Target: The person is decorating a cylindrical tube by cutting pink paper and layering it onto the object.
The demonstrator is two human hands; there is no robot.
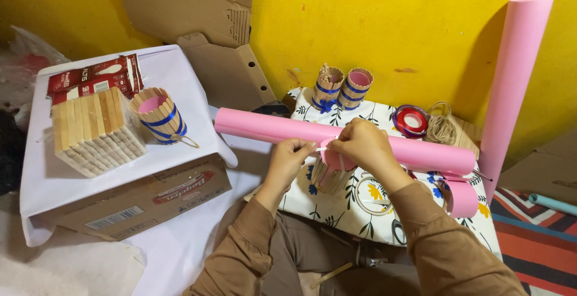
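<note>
Brown sleeves nearest, both hands' fingers (312,146) pinched shut on a white strip (323,148) above the stick cup (329,174).

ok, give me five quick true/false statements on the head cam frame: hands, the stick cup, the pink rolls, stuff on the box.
1. Both hands are at a small stick cup with pink lining. True: the left hand and right hand meet over the stick cup.
2. A pink paper roll lies flat behind the hands. True: the lying pink roll.
3. The upright pink roll stands at the left wall. False: the standing pink roll leans on the right.
4. The finished cups by the wall have red bands. False: the two cups wear blue ribbon.
5. A stack of wooden sticks sits on the covered box. True: the stick stack.
</note>
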